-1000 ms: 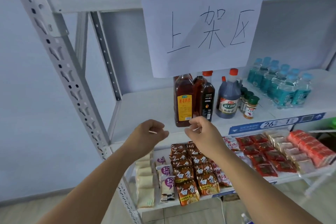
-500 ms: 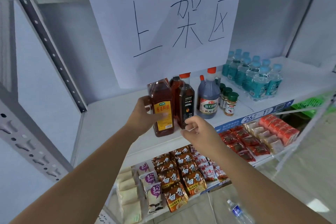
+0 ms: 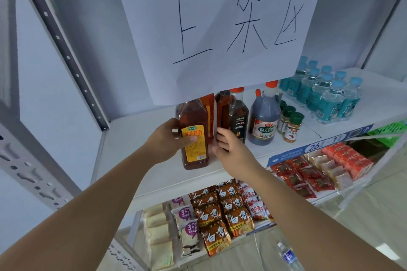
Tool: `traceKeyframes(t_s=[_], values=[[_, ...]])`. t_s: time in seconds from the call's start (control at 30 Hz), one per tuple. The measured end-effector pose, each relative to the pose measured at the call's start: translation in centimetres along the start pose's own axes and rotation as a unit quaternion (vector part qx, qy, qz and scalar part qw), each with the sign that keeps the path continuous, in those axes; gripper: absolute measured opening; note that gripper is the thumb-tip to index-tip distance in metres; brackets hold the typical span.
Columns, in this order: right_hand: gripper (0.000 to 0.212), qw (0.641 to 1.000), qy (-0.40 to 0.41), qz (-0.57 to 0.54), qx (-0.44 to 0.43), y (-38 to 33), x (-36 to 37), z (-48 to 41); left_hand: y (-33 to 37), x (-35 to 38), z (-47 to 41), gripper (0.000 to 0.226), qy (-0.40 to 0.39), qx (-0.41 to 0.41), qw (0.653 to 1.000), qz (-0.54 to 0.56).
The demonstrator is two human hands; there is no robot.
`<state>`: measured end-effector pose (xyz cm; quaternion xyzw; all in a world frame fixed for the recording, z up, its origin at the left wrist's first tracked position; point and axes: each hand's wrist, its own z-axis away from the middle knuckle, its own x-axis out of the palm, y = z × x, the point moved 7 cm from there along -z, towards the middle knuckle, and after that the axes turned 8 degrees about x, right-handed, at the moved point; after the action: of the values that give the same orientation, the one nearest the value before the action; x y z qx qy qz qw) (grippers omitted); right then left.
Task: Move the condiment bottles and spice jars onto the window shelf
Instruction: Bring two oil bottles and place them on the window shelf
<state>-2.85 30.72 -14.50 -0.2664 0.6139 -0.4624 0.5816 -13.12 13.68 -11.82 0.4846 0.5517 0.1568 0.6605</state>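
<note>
1. Left hand (image 3: 164, 142): its fingers and thumb are wrapped round the middle of a tall, square-sided amber plastic bottle with a yellow label (image 3: 196, 153), and the thumb lies across the label. The bottle stands upright with its base on the white metal shelf board (image 3: 136, 138).
2. Right hand (image 3: 230, 149): it is just right of that grip, with its fingers curled against the lower left edge of a dark bottle with a black label and red cap (image 3: 239, 121). The thumb is hidden, so it cannot be told whether this hand has hold of the bottle.
3. Right of the right hand, on the same board, stands a round dark vinegar jug with an orange-red cap (image 3: 264, 121). Just beyond it is a row of small spice jars with green lids (image 3: 291, 127).
4. Farther right and behind is a block of clear water bottles with blue caps (image 3: 326, 94).
5. Above both hands, a white paper sheet with handwritten characters (image 3: 220, 24) hides the necks of the nearer bottles.
6. Below the hands, orange-brown noodle packets (image 3: 220, 215) lie on the lower shelf.
</note>
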Motion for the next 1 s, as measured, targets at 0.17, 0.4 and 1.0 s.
traceKeyframes(t_s=[0.17, 0.4, 1.0], values=[[0.058, 1.000, 0.004, -0.003, -0.001, -0.5, 1.4, -1.8, -1.5, -2.8, 2.2, 0.048, 0.005, -0.014, 1.000, -0.018], [0.062, 0.998, 0.004, -0.053, 0.045, -1.4, 3.2, -3.9, -3.3, -5.6, 4.3, 0.055, 0.014, -0.048, 0.999, -0.021], [0.055, 0.981, 0.061, -0.141, 0.121, -1.1, 5.6, -7.7, -4.1, -6.2, 5.6, 0.054, 0.037, -0.035, 0.999, 0.018]])
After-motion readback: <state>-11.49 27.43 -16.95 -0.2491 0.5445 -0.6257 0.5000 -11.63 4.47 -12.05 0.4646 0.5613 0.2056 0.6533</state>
